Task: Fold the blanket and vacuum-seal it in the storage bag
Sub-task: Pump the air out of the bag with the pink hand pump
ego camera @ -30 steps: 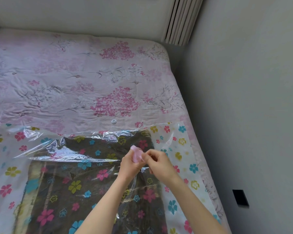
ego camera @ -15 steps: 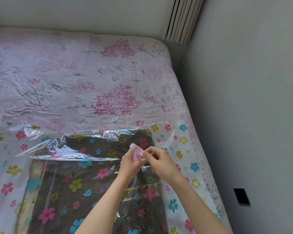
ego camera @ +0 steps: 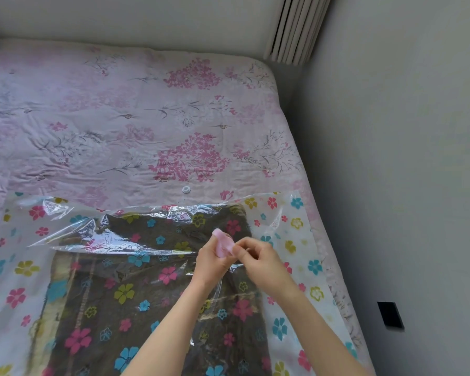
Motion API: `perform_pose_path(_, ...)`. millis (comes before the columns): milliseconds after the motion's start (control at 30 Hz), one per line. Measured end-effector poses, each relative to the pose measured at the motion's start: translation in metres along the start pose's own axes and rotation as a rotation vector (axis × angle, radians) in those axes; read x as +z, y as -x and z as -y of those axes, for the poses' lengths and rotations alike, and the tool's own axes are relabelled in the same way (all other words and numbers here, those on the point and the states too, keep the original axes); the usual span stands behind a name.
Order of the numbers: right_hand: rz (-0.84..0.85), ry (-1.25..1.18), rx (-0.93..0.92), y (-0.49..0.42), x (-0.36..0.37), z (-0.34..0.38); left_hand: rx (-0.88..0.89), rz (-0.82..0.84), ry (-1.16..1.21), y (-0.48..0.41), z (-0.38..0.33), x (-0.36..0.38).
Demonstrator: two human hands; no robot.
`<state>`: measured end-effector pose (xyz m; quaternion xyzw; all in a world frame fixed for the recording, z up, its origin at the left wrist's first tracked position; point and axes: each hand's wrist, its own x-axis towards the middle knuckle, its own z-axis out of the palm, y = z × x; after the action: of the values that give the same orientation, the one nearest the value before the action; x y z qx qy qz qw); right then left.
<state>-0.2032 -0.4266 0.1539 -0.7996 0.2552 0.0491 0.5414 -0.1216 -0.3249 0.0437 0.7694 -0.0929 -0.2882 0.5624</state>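
Pink plastic clip (ego camera: 223,244) sits pinched between my left hand (ego camera: 210,263) and my right hand (ego camera: 258,260), fingers of both curled round it. Beneath my grip lies the flower-printed storage bag (ego camera: 291,240) with the dark folded blanket (ego camera: 152,289) inside. Beyond it, a small white cap (ego camera: 186,189) rests on the bedspread (ego camera: 120,126).

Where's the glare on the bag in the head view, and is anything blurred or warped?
Head view: glare streaks the crinkled plastic along the far edge of the storage bag, left of the hands; the blanket shows clearly through the rest. The right hand is slightly motion-blurred, the pink clip in the left hand sharper. Wide-angle bending curves the bed edge.
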Motion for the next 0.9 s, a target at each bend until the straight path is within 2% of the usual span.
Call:
perform_pose_path(133,0.012,0.078,0.099,-0.009,0.008,-0.006,0.015,0.006,-0.021,0.0,-0.003,-0.001)
perform_pose_path(300,0.011,-0.126,-0.175,0.032,-0.037,0.055,0.003,-0.003,-0.029,-0.001,-0.007,0.002)
perform_pose_path(367,0.026,-0.165,-0.197,0.033,-0.042,0.054,0.005,-0.004,-0.022,0.001,-0.007,0.003)
perform_pose_path(567,0.015,0.044,0.044,-0.009,0.001,-0.007,0.004,0.009,-0.021,0.0,-0.003,0.001)
perform_pose_path(633,0.023,0.066,0.063,-0.007,0.001,-0.004,0.011,0.012,-0.023,0.0,-0.003,0.001)
perform_pose_path(800,0.049,-0.158,-0.198,0.037,-0.033,0.051,0.027,0.02,-0.006,0.003,-0.006,0.001)
perform_pose_path(900,0.099,-0.23,-0.199,0.036,-0.032,0.049,0.01,0.028,0.018,0.002,-0.003,0.0)
